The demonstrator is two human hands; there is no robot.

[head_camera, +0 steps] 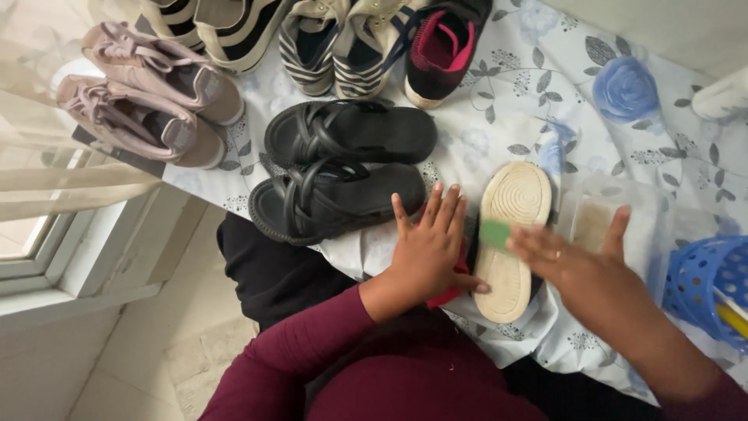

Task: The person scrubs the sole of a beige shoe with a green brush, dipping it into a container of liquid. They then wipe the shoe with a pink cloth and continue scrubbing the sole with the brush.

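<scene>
**Two hands at an upturned shoe, sole facing up**

Head view: we look down at a flowered cloth (592, 125) spread over a surface. At lower centre an upturned shoe (508, 234) lies sole up, its long axis running nearly top to bottom of the frame. Our left hand (428, 249) rests flat just left of it, fingers spread wide, thumb touching the sole's lower edge. Our right hand (580, 261), blurred, comes from the right and pinches a small green sponge (495, 234) against the sole's middle. Black sandals (343, 168) lie to the upper left; a blue basket (709, 284) sits at the right edge.
</scene>
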